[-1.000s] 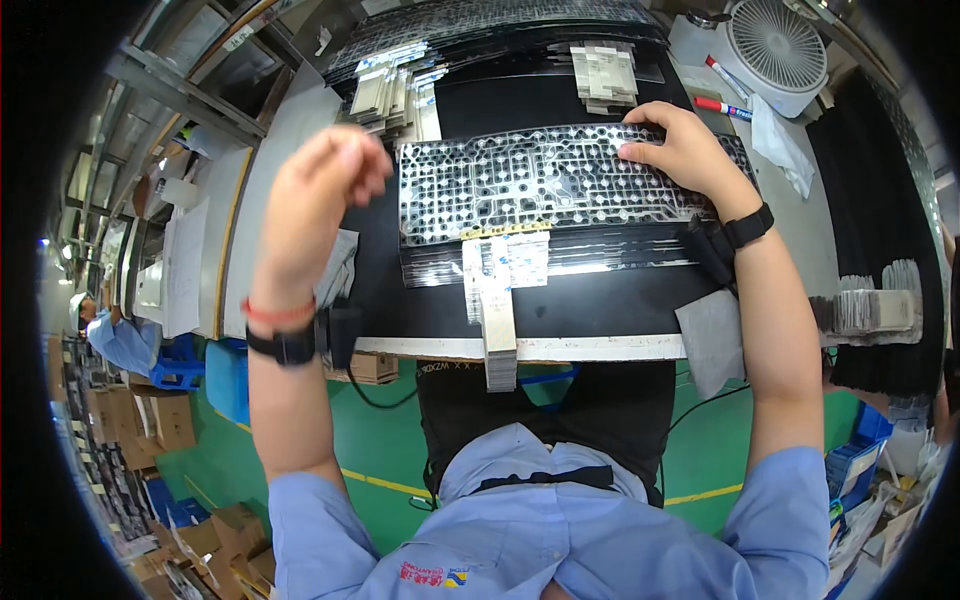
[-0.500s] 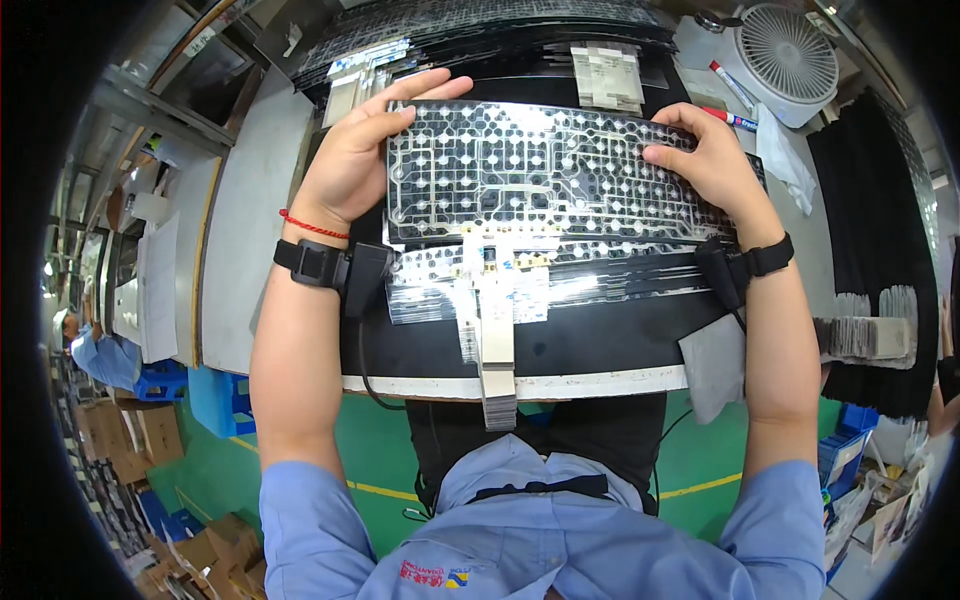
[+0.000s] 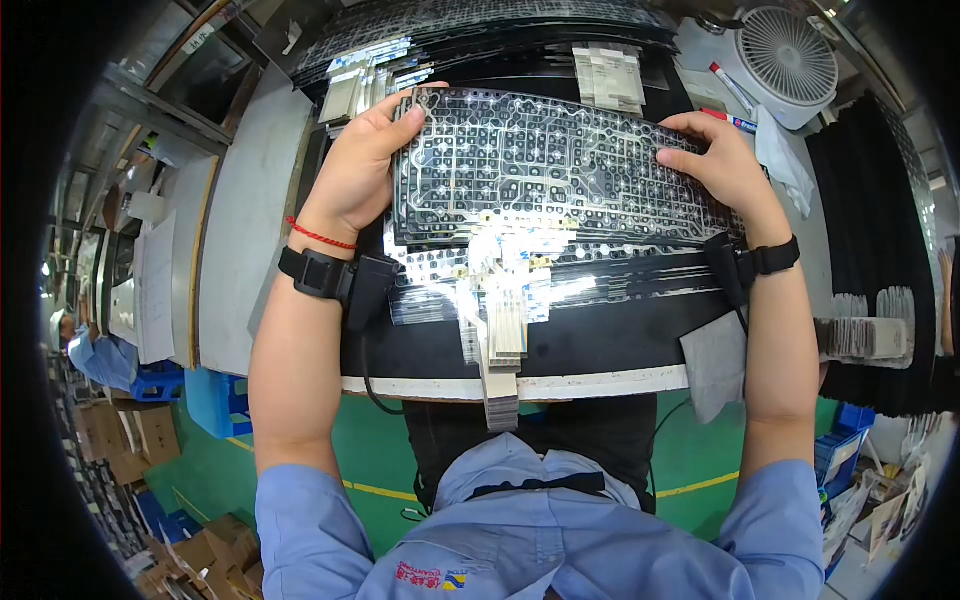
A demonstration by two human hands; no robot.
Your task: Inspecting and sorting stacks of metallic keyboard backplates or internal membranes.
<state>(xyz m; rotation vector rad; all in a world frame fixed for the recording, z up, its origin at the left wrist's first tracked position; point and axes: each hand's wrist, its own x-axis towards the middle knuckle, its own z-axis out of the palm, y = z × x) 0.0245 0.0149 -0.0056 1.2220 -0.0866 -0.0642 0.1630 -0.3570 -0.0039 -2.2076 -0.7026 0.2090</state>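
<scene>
Gripping the clear membrane circuit sheet by both ends, left hand and right hand pinching its edges. Best kept flat and level above the stack of sheets, fingers off the printed traces.

The sheet I hold is clear with silvery traces and dots. My desk is black, white-edged. Red cord and black band circle my wrist.

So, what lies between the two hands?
In the head view, the circuit sheet spans from left hand to right hand; both grip its ends.
</scene>
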